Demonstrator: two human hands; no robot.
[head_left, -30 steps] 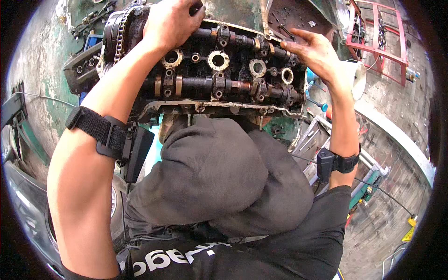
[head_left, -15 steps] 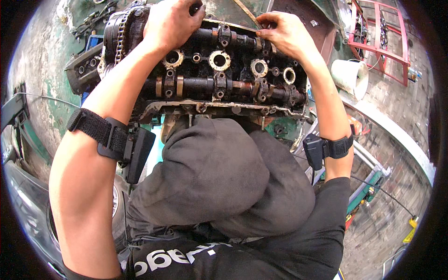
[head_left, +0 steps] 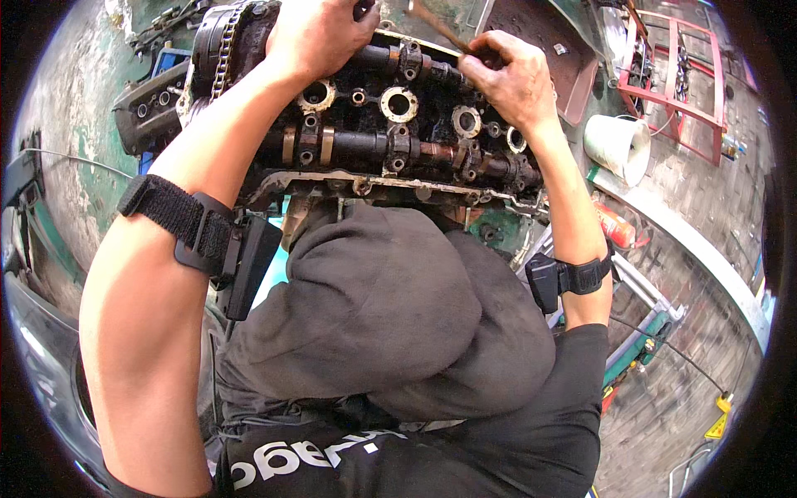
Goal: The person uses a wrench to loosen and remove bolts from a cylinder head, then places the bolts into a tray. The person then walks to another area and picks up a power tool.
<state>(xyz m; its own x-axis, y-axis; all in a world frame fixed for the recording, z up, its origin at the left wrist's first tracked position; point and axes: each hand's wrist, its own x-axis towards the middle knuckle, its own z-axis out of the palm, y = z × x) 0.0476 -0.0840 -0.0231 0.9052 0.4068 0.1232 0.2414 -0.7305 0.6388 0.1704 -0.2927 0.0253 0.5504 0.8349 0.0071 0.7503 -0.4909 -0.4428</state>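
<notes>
An oily engine cylinder head (head_left: 399,153) lies across in front of my knees, its two camshafts exposed, with a timing chain (head_left: 222,62) at its left end. My left hand (head_left: 320,37) is at the far left part of the head, fingers curled; a dark spot shows between thumb and fingers, and what they hold is not clear. Above the far right edge, my right hand (head_left: 516,83) pinches a thin brownish strip (head_left: 437,24), which points up and to the left and is blurred. Its fingertips are partly hidden behind the thumb.
A dark engine cover (head_left: 149,112) lies left of the head. Beyond my right hand is a brown tray (head_left: 573,83). Farther right stand a white bucket (head_left: 618,148) and a red metal frame (head_left: 677,108). A red bottle-like object (head_left: 613,226) lies beside my right forearm.
My right hand has moved slightly nearer and to the right over the cylinder head, and the strip has shifted with it. My left hand stays at the head's far left; the view has shifted a little.
</notes>
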